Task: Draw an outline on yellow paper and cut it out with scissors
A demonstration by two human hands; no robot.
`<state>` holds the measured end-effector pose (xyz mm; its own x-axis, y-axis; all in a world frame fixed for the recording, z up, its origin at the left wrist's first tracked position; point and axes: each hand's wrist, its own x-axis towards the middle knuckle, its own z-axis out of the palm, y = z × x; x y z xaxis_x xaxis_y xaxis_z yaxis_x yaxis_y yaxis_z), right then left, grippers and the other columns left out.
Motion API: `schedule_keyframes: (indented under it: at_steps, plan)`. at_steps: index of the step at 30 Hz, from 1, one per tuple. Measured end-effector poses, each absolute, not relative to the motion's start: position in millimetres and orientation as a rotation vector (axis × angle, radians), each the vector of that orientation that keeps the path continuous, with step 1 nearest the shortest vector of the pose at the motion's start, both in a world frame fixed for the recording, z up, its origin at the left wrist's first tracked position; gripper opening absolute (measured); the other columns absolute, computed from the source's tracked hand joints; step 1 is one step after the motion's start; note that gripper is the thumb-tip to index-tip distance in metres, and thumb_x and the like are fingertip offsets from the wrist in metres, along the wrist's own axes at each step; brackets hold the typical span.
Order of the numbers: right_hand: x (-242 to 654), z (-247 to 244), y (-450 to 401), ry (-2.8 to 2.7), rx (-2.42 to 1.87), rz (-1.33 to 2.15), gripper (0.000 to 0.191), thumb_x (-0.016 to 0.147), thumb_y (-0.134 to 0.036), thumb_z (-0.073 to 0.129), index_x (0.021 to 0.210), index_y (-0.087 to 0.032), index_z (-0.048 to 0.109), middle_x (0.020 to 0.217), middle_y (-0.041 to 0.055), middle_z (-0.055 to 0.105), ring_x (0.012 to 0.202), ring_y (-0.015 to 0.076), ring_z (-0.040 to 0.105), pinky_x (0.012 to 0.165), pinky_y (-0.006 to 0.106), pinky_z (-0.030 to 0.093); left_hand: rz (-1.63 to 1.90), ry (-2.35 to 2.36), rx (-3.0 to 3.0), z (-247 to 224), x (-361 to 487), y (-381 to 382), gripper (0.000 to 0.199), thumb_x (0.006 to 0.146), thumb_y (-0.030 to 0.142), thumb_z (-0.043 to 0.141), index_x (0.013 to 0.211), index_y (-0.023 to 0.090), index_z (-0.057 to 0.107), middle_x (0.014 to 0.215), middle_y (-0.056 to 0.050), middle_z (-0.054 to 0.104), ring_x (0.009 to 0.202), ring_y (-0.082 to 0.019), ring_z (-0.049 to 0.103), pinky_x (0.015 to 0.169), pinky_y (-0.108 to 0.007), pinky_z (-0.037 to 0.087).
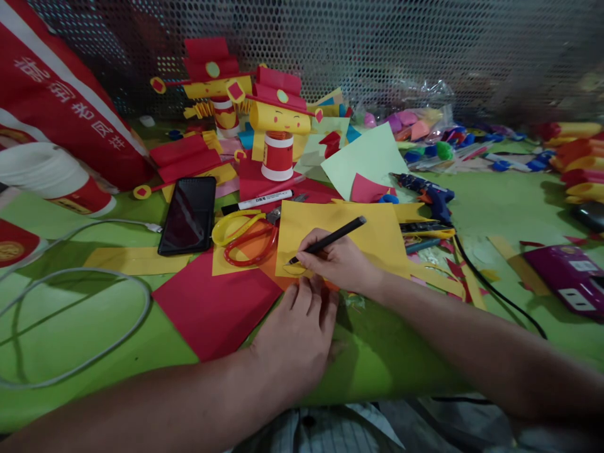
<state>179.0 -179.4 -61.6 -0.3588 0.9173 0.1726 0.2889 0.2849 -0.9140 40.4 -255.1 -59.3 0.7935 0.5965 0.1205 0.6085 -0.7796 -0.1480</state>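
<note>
My right hand (344, 261) grips a slim black pen (337, 235), its tip touching a sheet of yellow paper (377, 229) near the lower left corner. A small curved line (291, 270) is drawn beneath the tip. My left hand (299, 330) rests with fingers stretched out over the sheet's lower edge. Orange paper (272, 272) shows under the yellow sheet. Left of it lie scissors (252, 244) with one yellow and one red handle, and a red sheet (214, 305). A white marker (264, 200) lies behind the scissors.
A phone (187, 216), a white cable (141, 308) and stacked paper cups (61, 179) are at left. Paper-cup figures (278, 126) stand behind. A blue glue gun (431, 195), paper scraps (441, 277) and a purple power strip (566, 274) lie at right.
</note>
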Motion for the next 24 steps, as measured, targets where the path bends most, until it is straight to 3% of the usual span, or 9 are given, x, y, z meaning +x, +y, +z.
schedule_keyframes:
  at_steps: [24]
  plan:
    - [183.8,-62.0,-180.8,-1.795,-1.097,1.1,0.007,0.075,-0.024,0.054,0.072,-0.02,0.049,0.065,-0.0016,0.055,0.06,0.0103,0.054,0.055,0.024,0.045,-0.115,-0.929,-2.773,-57.6,40.3,-255.0,0.051,0.084,0.04,0.046,0.121,0.006,0.053,0.116,-0.022,0.06,0.104,-0.033,0.056,0.085,-0.041,0.04]
